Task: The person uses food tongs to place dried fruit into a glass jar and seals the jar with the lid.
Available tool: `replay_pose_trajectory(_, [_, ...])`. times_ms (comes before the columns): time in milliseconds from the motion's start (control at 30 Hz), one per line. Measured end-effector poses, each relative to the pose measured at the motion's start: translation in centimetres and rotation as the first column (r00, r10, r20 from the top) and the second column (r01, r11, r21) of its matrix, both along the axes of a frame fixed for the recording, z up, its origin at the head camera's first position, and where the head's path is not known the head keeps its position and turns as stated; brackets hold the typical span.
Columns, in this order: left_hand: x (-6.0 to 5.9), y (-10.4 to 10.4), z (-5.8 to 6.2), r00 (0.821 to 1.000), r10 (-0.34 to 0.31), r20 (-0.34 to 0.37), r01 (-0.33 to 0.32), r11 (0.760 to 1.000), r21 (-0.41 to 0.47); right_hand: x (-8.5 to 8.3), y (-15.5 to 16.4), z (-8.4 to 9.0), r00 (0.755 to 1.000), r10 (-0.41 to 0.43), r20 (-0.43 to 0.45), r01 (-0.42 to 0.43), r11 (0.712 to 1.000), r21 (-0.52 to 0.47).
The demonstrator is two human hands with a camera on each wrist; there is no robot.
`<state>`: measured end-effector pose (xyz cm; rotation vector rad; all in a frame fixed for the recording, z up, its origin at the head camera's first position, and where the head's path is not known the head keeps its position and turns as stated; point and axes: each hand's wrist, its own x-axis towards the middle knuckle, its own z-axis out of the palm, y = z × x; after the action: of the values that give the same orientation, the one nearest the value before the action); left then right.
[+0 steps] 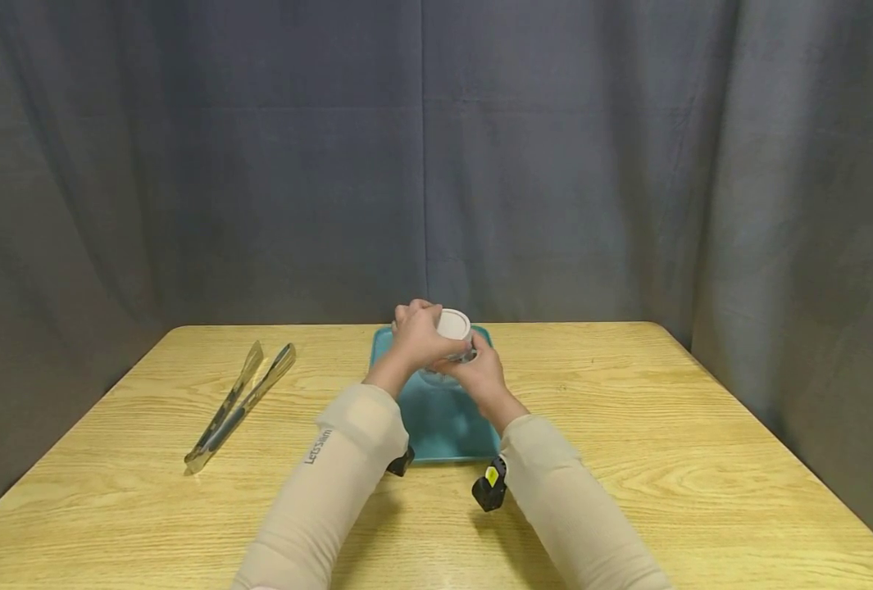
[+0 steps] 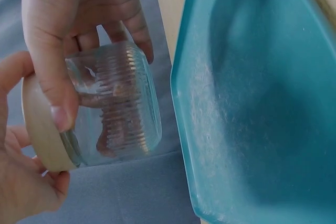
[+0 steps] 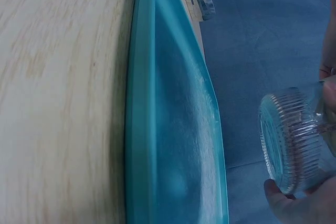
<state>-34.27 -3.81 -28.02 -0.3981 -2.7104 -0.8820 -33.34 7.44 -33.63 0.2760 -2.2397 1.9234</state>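
Note:
Above the teal tray, both hands hold a clear ribbed glass jar with a pale round lid. My left hand grips the lid from the left, its fingers curled round the edge. My right hand holds the glass body, its thumb lying along the jar close to the lid in the left wrist view. In the right wrist view the jar's base faces the tray, apart from it. Fingers show through the glass; I see no contents.
Metal tongs lie spread on the wooden table, left of the tray. Grey curtains hang behind and at both sides. Black wrist devices sit under the sleeves, near the tray's front edge.

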Motion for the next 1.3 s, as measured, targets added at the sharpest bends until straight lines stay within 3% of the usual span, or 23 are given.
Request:
replay_pose_trajectory(233, [0.1, -0.1, -1.2, 0.998, 0.066, -0.018, -0.066, 0.997, 0.034, -0.1, -0.2, -0.2, 1.0, -0.015, 0.001, 0.015, 1.0, -0.007])
replay_pose_trajectory(433, [0.5, -0.4, -2.6, 0.99, 0.128, -0.051, -0.116, 0.976, 0.186, -0.1, -0.5, 0.0, 0.997, -0.073, -0.007, 0.073, 0.997, 0.017])
replay_pose_trajectory(667, [0.9, -0.2, -2.4, 0.989, 0.135, -0.068, -0.105, 0.938, 0.331, 0.1, -0.8, 0.4, 0.998, -0.067, -0.01, 0.067, 0.997, 0.034])
replay_pose_trajectory(1000, [0.8, 0.3, -1.9, 0.988, 0.155, -0.025, -0.141, 0.945, 0.294, 0.1, -0.8, 0.5, 0.995, -0.103, 0.012, 0.102, 0.994, 0.049])
replay_pose_trajectory(1133, [0.7, 0.2, -2.1, 0.992, 0.122, -0.017, -0.11, 0.943, 0.314, 0.0, -0.7, 0.4, 0.995, -0.097, 0.005, 0.096, 0.995, 0.035])
replay_pose_trajectory(1300, [0.4, -0.9, -2.0, 0.997, -0.059, 0.046, 0.038, 0.932, 0.361, 0.1, -0.5, 0.2, 0.998, -0.065, 0.005, 0.065, 0.998, 0.004])
